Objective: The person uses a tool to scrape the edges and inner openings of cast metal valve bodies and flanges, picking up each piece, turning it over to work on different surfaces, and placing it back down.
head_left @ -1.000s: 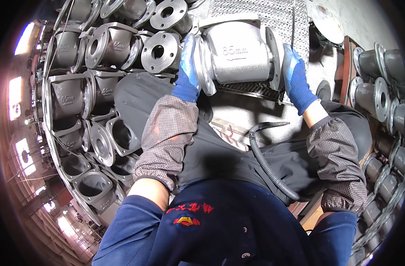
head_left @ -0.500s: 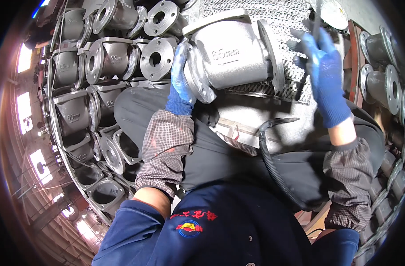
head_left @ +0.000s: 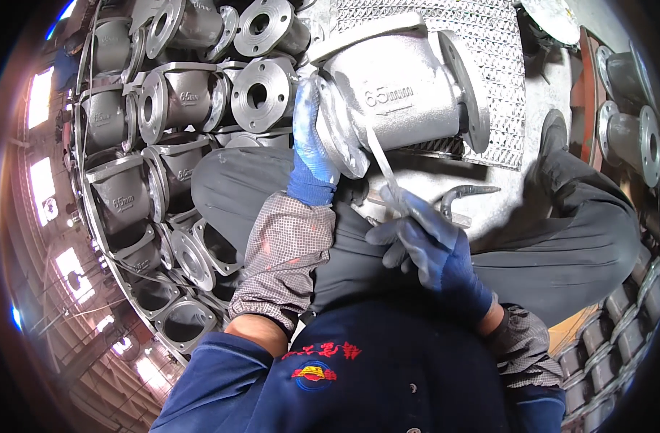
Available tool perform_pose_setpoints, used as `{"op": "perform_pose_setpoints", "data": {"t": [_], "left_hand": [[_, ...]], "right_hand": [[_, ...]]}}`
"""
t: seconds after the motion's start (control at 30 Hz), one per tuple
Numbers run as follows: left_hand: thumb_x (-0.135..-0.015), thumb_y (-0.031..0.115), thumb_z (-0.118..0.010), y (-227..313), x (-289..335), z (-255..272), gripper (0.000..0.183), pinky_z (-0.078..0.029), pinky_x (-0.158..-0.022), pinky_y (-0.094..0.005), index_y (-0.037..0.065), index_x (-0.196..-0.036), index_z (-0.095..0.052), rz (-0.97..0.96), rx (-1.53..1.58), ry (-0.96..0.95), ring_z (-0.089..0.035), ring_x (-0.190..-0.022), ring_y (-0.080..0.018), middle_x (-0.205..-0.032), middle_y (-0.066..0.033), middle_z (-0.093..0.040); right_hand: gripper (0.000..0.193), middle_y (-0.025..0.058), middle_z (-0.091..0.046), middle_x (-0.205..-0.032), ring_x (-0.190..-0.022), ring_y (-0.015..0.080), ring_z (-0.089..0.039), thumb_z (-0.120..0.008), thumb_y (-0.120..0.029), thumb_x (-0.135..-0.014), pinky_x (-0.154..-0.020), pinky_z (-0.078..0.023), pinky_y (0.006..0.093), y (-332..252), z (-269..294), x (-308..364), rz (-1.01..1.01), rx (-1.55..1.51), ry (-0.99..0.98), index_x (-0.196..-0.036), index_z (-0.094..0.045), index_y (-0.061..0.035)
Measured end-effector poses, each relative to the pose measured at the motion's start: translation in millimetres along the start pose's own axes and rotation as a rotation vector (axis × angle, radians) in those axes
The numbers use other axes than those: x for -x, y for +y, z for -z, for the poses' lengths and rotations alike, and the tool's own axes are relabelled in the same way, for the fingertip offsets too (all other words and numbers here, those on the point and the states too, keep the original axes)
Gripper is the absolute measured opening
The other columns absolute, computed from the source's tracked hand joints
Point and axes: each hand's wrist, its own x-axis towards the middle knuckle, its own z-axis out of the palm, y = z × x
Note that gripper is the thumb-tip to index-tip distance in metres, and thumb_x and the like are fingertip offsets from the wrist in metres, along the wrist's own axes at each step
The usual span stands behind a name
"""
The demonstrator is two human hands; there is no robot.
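1. A large grey cast valve body (head_left: 398, 90) is held tipped on a perforated metal mesh plate (head_left: 497, 68), in front of the person's knees, with its flanged ends to left and right.
2. The left hand (head_left: 312, 148), in a blue glove, is clamped on the rim of the left flange (head_left: 339, 130), and the casting is steadied by it.
3. The right hand (head_left: 435, 249), also blue-gloved, is closed around a thin flat metal tool (head_left: 382, 162), whose tip is laid against the casting near that left flange.
4. The step in hand is judged to be scraping or cleaning of the casting's surface with the tool while the piece is kept still.
5. For the next stroke, a firm hold on the flange is likely needed, since the heavy body could roll on the mesh; the tool must be kept flat against the curved wall.
6. The casting is seen to be rough and matt, with a rounded barrel, round flanges and a square top face.
7. Similar grey valve castings (head_left: 178, 94) with bolt-holed flanges are stacked closely on the left; more are set at the right (head_left: 630, 137).
8. A dark curved hook-like bar (head_left: 466, 195) lies beside the right hand on the pale work surface (head_left: 546, 94).
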Motion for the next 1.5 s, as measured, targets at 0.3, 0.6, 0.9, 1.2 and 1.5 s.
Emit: {"op": "perform_pose_setpoints", "data": {"t": [0.3,0.6,0.9,1.2,1.5], "left_hand": [[-0.091,0.036,-0.051,5,5,-11,0.044,-0.045,-0.093,-0.0341,0.007,-0.124,-0.047,0.029,0.036,0.031,-0.051,-0.109,-0.0205,-0.120,-0.0093,-0.052],[-0.092,0.042,-0.046,9,10,-21,0.052,-0.044,-0.093,-0.0334,0.007,-0.131,-0.039,0.074,0.087,0.008,-0.050,-0.111,-0.0201,-0.121,-0.0104,-0.050],[-0.092,0.039,-0.047,9,10,-19,0.044,-0.043,-0.093,-0.0340,0.009,-0.125,-0.046,0.060,0.018,0.049,-0.049,-0.112,-0.0203,-0.122,-0.0088,-0.050],[-0.093,0.039,-0.045,7,10,-13,0.046,-0.043,-0.095,-0.0347,0.008,-0.128,-0.043,0.074,0.039,0.014,-0.048,-0.114,-0.0223,-0.125,-0.0109,-0.047],[-0.095,0.034,-0.042,6,10,-15,0.041,-0.041,-0.096,-0.0309,0.004,-0.123,-0.046,0.023,0.047,0.015,-0.047,-0.114,-0.0174,-0.122,-0.0097,-0.049]], "right_hand": [[0.048,0.0006,-0.053,-0.075,-0.055,0.0027,-0.041,-0.045,-0.006,-0.088,-0.048,-0.034,0.0153,-23,-22,-56,-0.079,-0.249,-0.025,-0.135,-0.037,-0.0041],[0.045,0.0135,-0.065,-0.079,-0.053,0.0100,-0.059,-0.044,-0.012,-0.089,-0.045,-0.045,0.0215,-15,-23,-83,0.313,0.439,0.017,-0.127,-0.039,0.0118],[0.042,0.0127,-0.064,-0.077,-0.054,0.0093,-0.058,-0.043,-0.011,-0.089,-0.046,-0.046,0.0214,-25,-24,-84,0.132,0.252,-0.025,-0.126,-0.041,0.0107],[0.041,0.0106,-0.063,-0.073,-0.053,0.0094,-0.057,-0.043,-0.012,-0.090,-0.046,-0.045,0.0210,-27,-21,-83,0.081,0.214,-0.063,-0.126,-0.043,0.0084],[0.039,0.0114,-0.064,-0.074,-0.057,0.0108,-0.060,-0.044,-0.015,-0.091,-0.044,-0.044,0.0188,-8,-31,-84,0.373,0.298,0.152,-0.122,-0.046,0.0091]]}}
